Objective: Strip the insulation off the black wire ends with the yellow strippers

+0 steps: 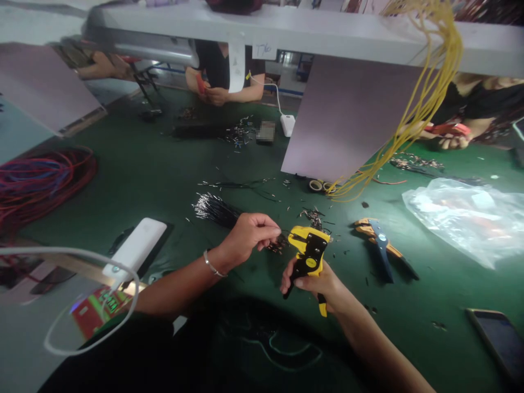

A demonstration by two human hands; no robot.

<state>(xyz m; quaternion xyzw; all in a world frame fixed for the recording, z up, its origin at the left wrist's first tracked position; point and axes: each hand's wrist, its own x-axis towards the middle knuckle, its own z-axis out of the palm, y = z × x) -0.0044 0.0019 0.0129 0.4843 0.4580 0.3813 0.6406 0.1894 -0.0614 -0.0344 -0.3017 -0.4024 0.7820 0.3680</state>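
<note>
My right hand (315, 281) is wrapped round the handles of a yellow and black wire stripper (313, 251), its jaws pointing left. My left hand (249, 237), with a bracelet at the wrist, pinches a thin black wire (282, 231) just left of those jaws. Whether the wire touches the jaws I cannot tell. Behind the left hand lies a bundle of black wires (216, 210) with bright ends. Dark wire pieces (278, 244) lie under the fingertips, and loose scraps (314, 217) lie beyond the stripper.
A second wire stripper (382, 245) and a clear plastic bag (466, 218) lie to the right, a phone (497, 341) nearer. Left are a white power bank (137, 248) and coiled red wires (45, 177). Yellow wires (434, 93) hang from the shelf (327, 30). Co-workers' hands (216, 95) appear across the table.
</note>
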